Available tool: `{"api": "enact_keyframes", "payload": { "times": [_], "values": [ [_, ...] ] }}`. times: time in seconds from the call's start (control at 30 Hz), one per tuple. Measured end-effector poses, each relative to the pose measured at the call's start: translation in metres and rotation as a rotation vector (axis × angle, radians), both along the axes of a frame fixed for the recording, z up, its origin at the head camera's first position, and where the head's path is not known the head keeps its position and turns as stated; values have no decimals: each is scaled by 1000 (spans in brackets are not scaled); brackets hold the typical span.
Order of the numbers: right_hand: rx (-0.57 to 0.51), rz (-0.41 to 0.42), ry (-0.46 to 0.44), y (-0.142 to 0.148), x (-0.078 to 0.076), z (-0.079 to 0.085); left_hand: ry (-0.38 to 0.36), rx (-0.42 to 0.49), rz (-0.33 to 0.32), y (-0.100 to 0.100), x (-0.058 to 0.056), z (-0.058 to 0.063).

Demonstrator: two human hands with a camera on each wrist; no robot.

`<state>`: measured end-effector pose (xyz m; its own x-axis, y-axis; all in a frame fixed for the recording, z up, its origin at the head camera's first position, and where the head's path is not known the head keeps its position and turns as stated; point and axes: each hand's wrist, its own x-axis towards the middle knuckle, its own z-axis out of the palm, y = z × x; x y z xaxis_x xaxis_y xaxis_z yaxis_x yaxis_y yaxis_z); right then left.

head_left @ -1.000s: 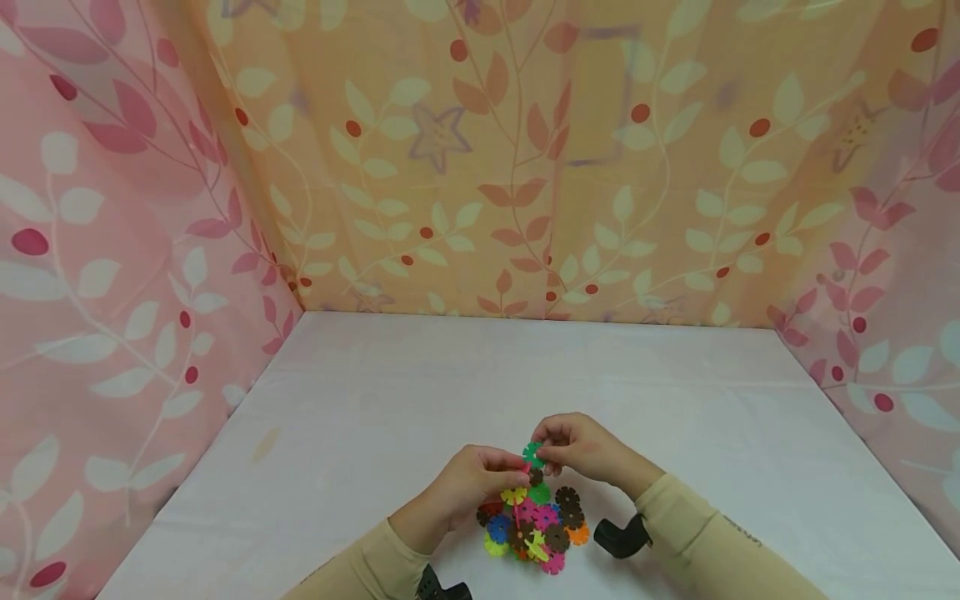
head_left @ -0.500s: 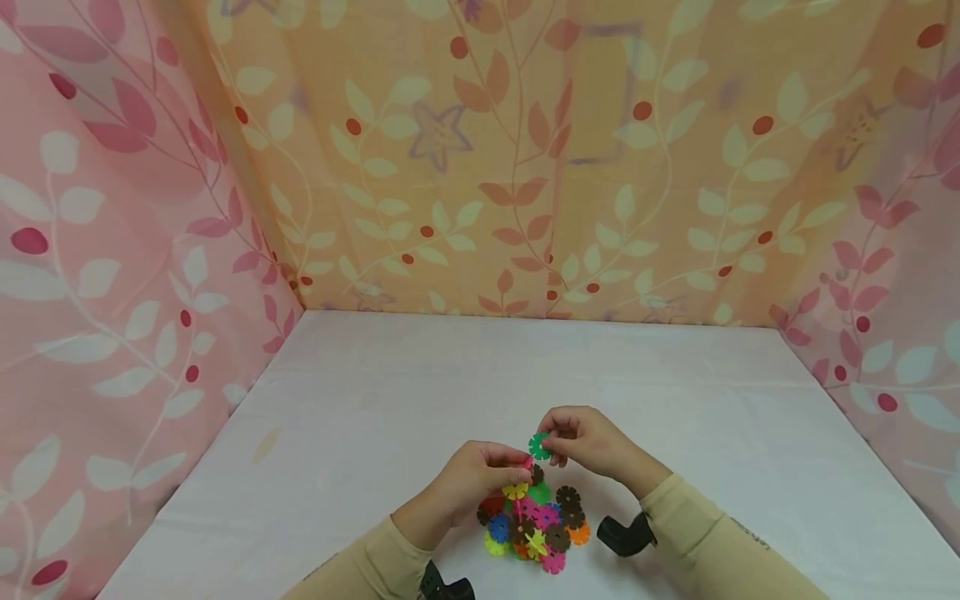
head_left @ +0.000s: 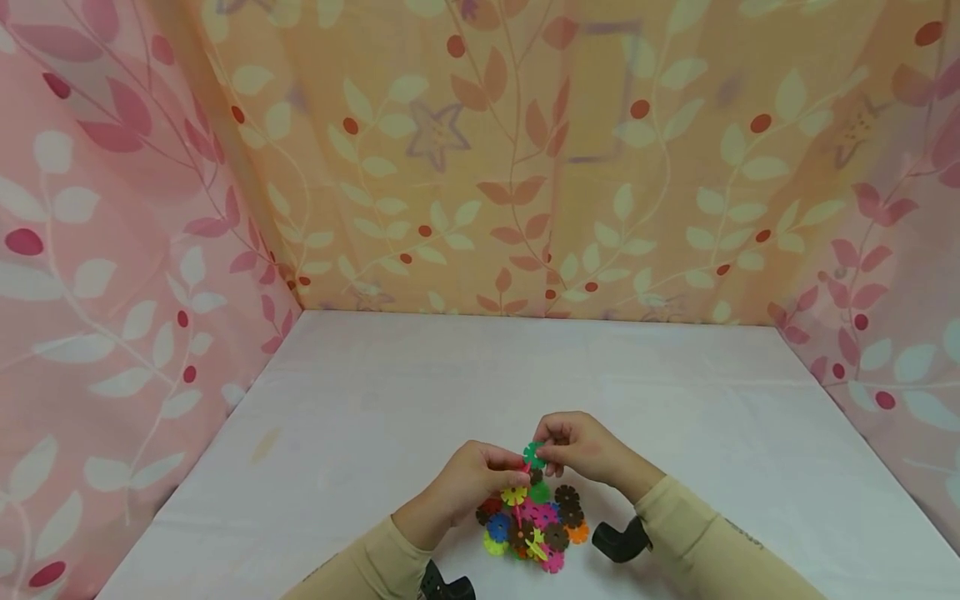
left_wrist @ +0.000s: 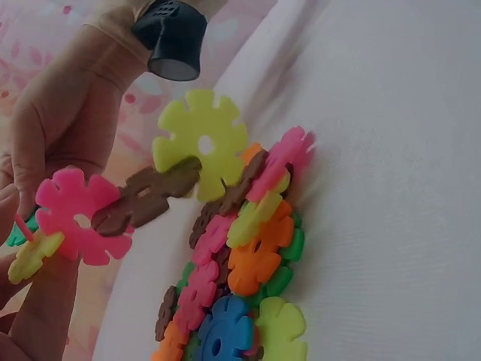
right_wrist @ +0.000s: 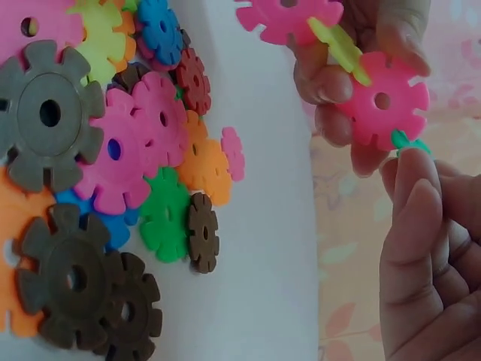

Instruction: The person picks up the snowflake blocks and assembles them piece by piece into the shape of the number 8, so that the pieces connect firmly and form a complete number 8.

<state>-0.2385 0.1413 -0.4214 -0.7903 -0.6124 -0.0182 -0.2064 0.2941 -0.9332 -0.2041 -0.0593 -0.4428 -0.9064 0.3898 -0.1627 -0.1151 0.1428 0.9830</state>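
My left hand (head_left: 472,483) pinches a chain of notched plastic discs. In the right wrist view, its fingers hold a pink disc (right_wrist: 398,86), joined to a yellow disc (right_wrist: 342,51) seen edge-on. The left wrist view shows another pink disc (left_wrist: 56,199) of the chain, then a brown disc (left_wrist: 146,199) and a yellow-green disc (left_wrist: 199,135) hanging out over the pile. My right hand (head_left: 585,446) pinches a green disc (head_left: 533,454) between thumb and fingertips. Its edge meets the rim of the held pink disc; how deep it sits in the notch, I cannot tell.
Below my hands lies a loose pile of discs, among them a blue disc (head_left: 498,527) and an orange disc (head_left: 578,534). White cloth covers the table (head_left: 375,383). Patterned curtains (head_left: 480,167) stand behind and at both sides. Black wrist mounts (head_left: 621,540) sit near the sleeves.
My right hand lifts the green disc slightly up and away half a second ago, then comes back down and left against the pink disc. The left hand stays nearly still.
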Motion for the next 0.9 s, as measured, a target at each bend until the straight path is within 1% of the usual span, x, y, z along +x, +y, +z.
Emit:
{"api": "enact_keyframes", "payload": {
  "times": [0.1, 0.23, 0.27, 0.33, 0.4, 0.5, 0.57, 0.6, 0.67, 0.77, 0.9],
  "values": [
    [0, 16, -27, -1, -1, 0, 21, -25, -4, 0, 1, 0],
    [-7, 43, -55, 0, -1, -1, 30, -62, -8, 0, 2, -1],
    [-8, 51, -53, 1, -1, -1, 34, -68, -10, 0, 2, -1],
    [-16, 59, -33, 3, 0, -2, 67, -101, -17, 1, 2, -1],
    [-30, 58, 4, 6, 0, -2, 146, -150, -25, 1, 2, 0],
    [-49, 37, 61, 10, 0, -5, 320, -247, -24, 2, 1, 4],
    [-62, 26, 73, 12, 1, -6, 409, -285, -12, 2, 2, 7],
    [-66, 24, 71, 13, 1, -7, 441, -298, -8, 2, 2, 8],
    [-75, 24, 59, 15, 1, -9, 474, -305, -5, 2, 4, 9],
    [-83, 28, 49, 17, 1, -10, 500, -299, -6, 2, 5, 10],
    [-102, 38, 62, 18, 1, -8, 530, -287, -10, 1, 5, 11]
  ]
}}
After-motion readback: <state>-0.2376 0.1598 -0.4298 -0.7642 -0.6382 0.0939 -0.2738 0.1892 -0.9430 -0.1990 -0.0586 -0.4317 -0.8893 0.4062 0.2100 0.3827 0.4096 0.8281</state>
